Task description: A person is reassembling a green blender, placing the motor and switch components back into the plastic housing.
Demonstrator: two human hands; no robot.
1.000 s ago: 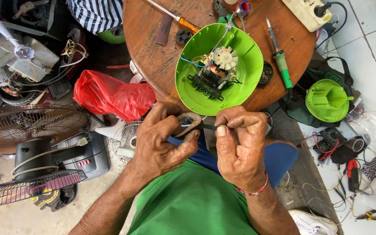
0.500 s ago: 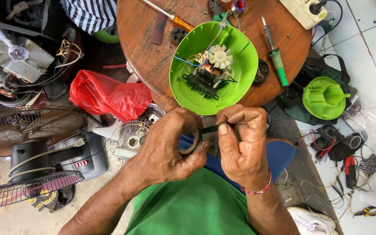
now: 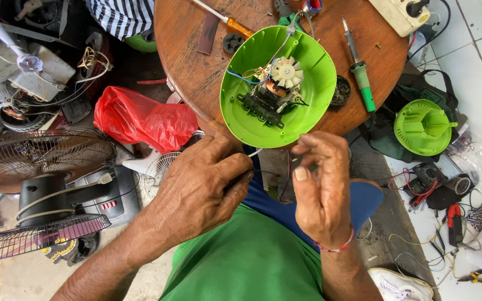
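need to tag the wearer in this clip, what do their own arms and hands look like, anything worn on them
Both forearms are bare, with no sleeves, gloves, rings or watch showing. The left hand carries nothing. The right hand has a thin red string bracelet at the wrist. A green shirt shows below the arms.

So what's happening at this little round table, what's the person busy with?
A person in a green shirt sits at a round wooden table, both hands raised just in front of an opened green appliance housing with its motor and wiring exposed. The left hand and right hand pinch something small between them, seemingly a thin white wire; what else they hold is hidden. A green-handled soldering iron and an orange-handled screwdriver lie on the table. Fan parts crowd the floor.
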